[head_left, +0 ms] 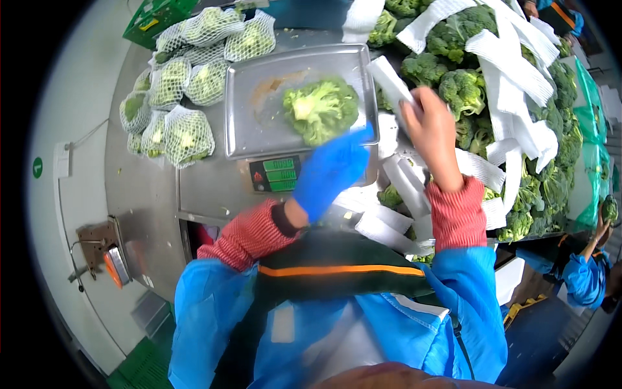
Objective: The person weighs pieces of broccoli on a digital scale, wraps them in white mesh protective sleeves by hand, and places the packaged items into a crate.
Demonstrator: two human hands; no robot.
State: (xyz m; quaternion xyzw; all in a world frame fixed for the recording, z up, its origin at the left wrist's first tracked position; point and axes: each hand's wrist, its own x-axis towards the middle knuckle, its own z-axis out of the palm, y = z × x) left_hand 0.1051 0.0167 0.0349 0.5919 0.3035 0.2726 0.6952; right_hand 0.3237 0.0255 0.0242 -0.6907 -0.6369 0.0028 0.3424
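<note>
My left hand (329, 172), in a blue glove, is at the front right edge of the steel tray (249, 123), just below the broccoli head (317, 104) lying on it; its fingers are blurred, so whether they grip anything is unclear. My right hand (427, 129) is closed on a folded white mesh sleeve (389, 81), held upright beside the tray's right side. A scale display (275, 174) shows below the tray.
Netted broccoli (188, 136) fills the left of the steel table (142, 207). Loose broccoli (463, 91) and white sleeves (499, 61) are piled right. A green crate (146, 19) stands at back left. A co-worker (583, 275) at far right holds broccoli.
</note>
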